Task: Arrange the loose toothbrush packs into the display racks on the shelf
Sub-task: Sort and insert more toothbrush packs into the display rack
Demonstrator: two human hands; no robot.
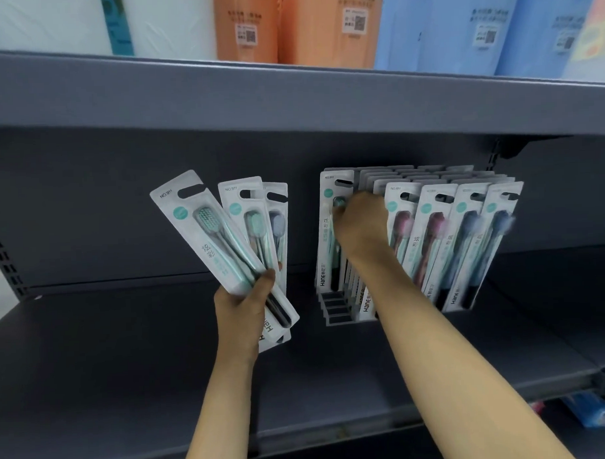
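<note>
**Grey rack, right hand at its left column**

Grey plastic display rack (334,310) sits on the shelf (127,355), right of centre and far from the viewer, its packs standing nearly upright with their long axes running top to bottom. The right hand (361,224) is the nearer one to it: it reaches over the front slots, fingers curled at the top of a teal toothbrush pack (328,235) in the leftmost column, though blur hides whether they actually pinch it. Pink and blue packs (466,237) fill the columns to its right. Well apart to the left, the left hand (245,300) grips the bottoms of a fan of loose packs (226,239), tilted leftward. Judging by this, the next pack must travel rightward and turn upright to drop into a slot
</note>
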